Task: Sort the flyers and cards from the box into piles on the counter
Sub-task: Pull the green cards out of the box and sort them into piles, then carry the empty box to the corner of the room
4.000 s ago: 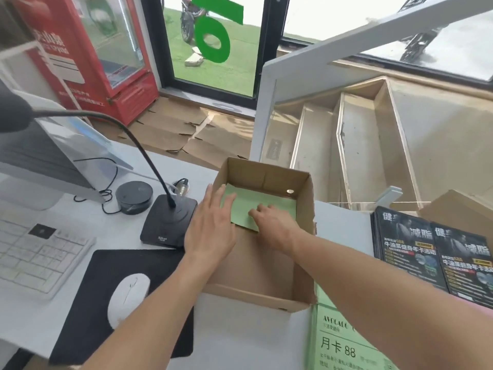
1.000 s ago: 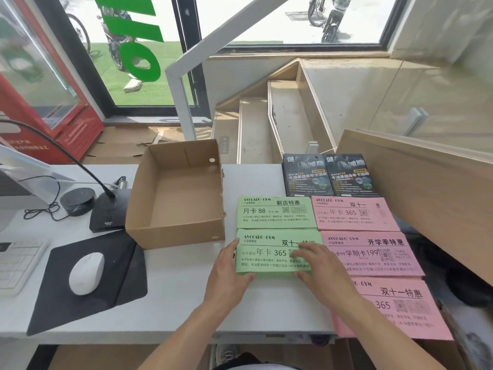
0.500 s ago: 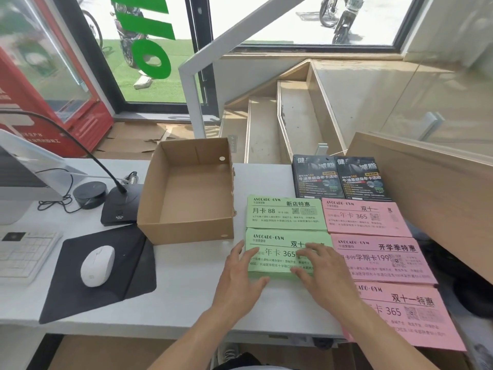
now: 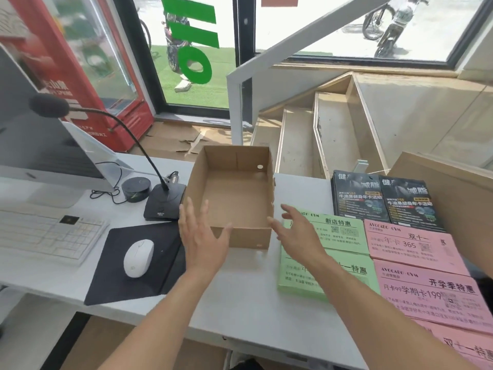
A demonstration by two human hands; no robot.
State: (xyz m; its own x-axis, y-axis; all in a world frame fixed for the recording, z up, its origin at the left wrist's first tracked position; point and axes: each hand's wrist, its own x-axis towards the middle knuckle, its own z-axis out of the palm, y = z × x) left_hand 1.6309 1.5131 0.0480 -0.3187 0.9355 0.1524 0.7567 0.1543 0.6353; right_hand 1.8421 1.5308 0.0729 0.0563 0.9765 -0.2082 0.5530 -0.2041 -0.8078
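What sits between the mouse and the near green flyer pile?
In the head view, the left hand, open, and the box's near left corner lie between the mouse and the near green pile, above mousepad and bare counter.

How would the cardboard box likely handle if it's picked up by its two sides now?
The cardboard box shows nothing inside, so it is probably light. Its thin open-topped walls may flex if squeezed. With the left hand and right hand flanking it, it should lift level.
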